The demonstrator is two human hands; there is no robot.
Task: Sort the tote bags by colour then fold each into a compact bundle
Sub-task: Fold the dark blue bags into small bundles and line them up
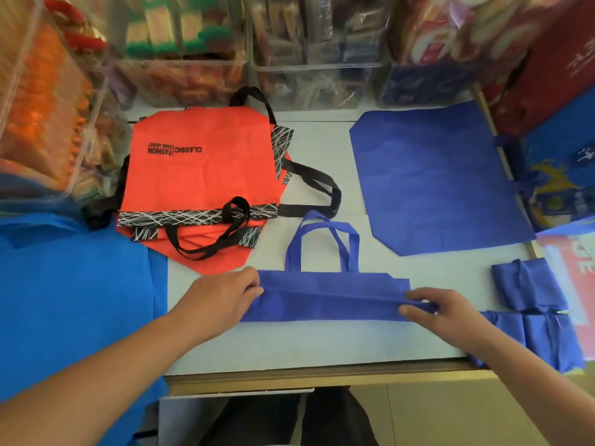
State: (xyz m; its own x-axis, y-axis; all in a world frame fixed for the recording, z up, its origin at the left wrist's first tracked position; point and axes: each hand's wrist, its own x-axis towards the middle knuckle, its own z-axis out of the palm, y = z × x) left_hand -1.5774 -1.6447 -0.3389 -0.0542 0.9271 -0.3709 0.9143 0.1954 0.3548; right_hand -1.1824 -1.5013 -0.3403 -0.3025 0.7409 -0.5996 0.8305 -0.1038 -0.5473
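Clearly the folding step is in hand. Between the two grips lies a violet-blue tote bag, doubled lengthwise into a long flat band on the pale tabletop. The left grip has its fingers curled over the band's left end, pinching the fold. The right grip pinches the right end between thumb and fingers. The bag's two loop handles stick out from the band's far edge, beyond the grips.

The next move, I judge, calls for tucking those loops in and turning the band end over end into a bundle like the folded blue bundles just right of the right grip. The cloth looks thin, matte and non-woven, and it takes a sharp crease.

Beyond the left grip lies a stack of orange-red bags with black webbing straps and scribble-print trim. Beyond the right grip lies a flat blue bag with clipped corners.
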